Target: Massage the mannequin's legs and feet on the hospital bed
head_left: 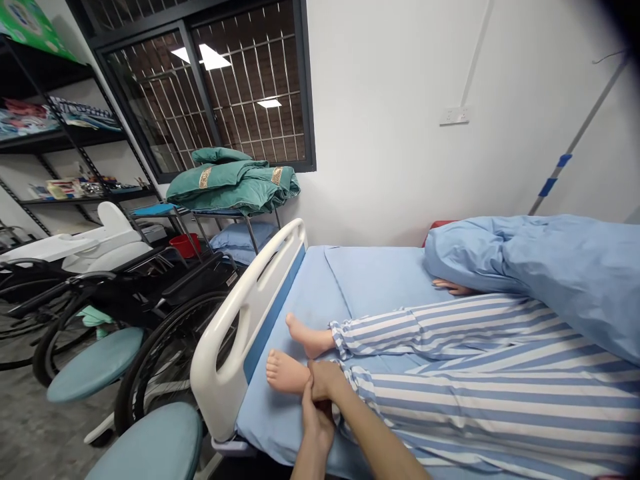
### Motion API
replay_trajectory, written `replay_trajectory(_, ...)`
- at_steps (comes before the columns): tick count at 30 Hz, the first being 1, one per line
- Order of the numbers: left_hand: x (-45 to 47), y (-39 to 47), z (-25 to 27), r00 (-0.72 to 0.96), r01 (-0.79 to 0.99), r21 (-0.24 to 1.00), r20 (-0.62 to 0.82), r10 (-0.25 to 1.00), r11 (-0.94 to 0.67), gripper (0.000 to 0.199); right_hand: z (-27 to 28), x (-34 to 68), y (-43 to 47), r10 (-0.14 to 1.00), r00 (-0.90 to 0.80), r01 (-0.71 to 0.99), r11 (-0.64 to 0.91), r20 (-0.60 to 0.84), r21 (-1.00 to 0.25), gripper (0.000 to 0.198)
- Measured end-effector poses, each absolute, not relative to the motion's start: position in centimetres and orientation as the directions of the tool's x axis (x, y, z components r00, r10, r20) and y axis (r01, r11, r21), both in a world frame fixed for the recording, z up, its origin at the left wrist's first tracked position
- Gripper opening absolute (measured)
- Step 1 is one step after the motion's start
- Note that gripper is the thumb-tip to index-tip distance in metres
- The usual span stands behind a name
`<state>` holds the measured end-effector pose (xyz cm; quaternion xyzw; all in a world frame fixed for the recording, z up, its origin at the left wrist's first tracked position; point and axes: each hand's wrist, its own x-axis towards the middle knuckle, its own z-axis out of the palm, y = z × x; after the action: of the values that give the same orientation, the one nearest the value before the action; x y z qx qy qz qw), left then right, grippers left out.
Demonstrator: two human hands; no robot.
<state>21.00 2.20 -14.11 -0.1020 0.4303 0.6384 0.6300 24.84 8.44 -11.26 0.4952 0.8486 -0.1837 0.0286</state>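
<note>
On the bed lies a figure in blue-and-white striped trousers [450, 393], most likely a care manikin, with both feet bare. My right hand [327, 379] wraps over the ankle of the nearer foot [287, 372]. From below, my left hand [317, 419] closes round the same ankle, its thumb pointing up along the side. Some of the fingers of both hands are hidden behind the ankle and cuff. The other foot [309, 335] rests on the sheet just beyond, apart from my hands. A hand [454, 287] of the figure shows under the blue quilt.
The quilt [540, 260] is folded back over the figure's upper part. A white footboard [225, 347] closes the bed's left end. Past it are a wheelchair [170, 327], round stools [155, 447], and green bedding [235, 183] below the window. Shelves [75, 137] stand far left.
</note>
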Motion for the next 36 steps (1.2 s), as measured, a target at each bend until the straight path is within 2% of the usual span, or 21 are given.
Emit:
replay_trajectory(4, 21.8, 2.4, -15.1, -0.239, -0.915, 0.403, -0.606, 0.759, 0.033, 0.026, -12.0, 25.0, 9.8, 0.728, -0.615, 0.786, 0.535, -0.304, -0.309, 0.042)
replay_trajectory(8, 21.8, 2.3, -16.3, -0.199, -0.944, 0.330, -0.574, 0.795, 0.002, 0.032, -12.8, 25.0, 11.0, 0.645, -0.670, 0.741, 0.560, -0.366, -0.370, 0.044)
replay_trajectory(13, 20.8, 1.8, -17.9, -0.037, -0.971, 0.220, -0.531, 0.846, 0.096, 0.040, -13.1, 24.9, 11.6, 0.625, -0.681, 0.731, 0.547, -0.382, -0.408, 0.047)
replay_trajectory(17, 20.5, 1.6, -18.1, 0.006, -0.967, 0.216, -0.509, 0.860, 0.134, 0.045, -12.9, 25.0, 11.7, 0.626, -0.677, 0.733, 0.526, -0.387, -0.431, 0.056)
replay_trajectory(20, 20.8, 1.8, -17.6, -0.034, -0.963, 0.246, -0.529, 0.848, 0.115, 0.043, -12.5, 25.0, 11.1, 0.668, -0.659, 0.749, 0.545, -0.346, -0.376, 0.050)
replay_trajectory(24, 21.3, 2.3, -17.0, -0.152, -0.951, 0.308, -0.560, 0.815, 0.034, 0.038, -11.7, 24.9, 9.3, 0.783, -0.590, 0.802, 0.541, -0.195, -0.251, 0.039)
replay_trajectory(36, 21.7, 2.0, -15.4, -0.065, -0.967, 0.237, -0.569, 0.819, 0.089, 0.041, -11.8, 24.6, 6.4, 0.878, -0.479, 0.869, 0.470, -0.022, -0.156, 0.036)
